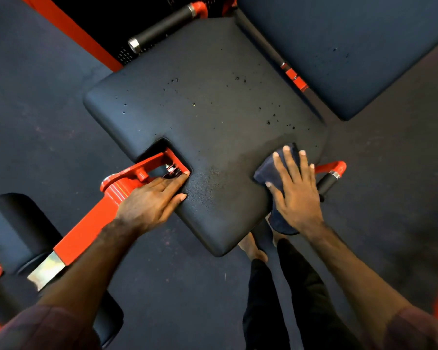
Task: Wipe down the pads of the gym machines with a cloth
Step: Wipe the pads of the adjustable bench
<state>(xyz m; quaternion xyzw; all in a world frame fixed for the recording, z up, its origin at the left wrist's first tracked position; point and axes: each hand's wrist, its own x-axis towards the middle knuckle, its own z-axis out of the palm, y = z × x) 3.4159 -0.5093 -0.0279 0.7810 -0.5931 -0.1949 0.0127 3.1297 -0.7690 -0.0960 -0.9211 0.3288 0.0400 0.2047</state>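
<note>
Right hand [295, 190], fingers [290, 161] spread flat, presses dark blue folded cloth [267, 173] onto near-right corner of black textured seat pad [200, 109]; droplet-speckled area lies ahead-left; left hand [149, 200], fingers straight, braces pad's near edge.

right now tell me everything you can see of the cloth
The cloth is dark blue, soft-looking fabric, lying flat on the near right corner of the black seat pad, one end hanging over the pad's edge. The right hand presses it down with fingers spread and straight, covering its middle. Droplets speckle the pad beyond it.
</note>
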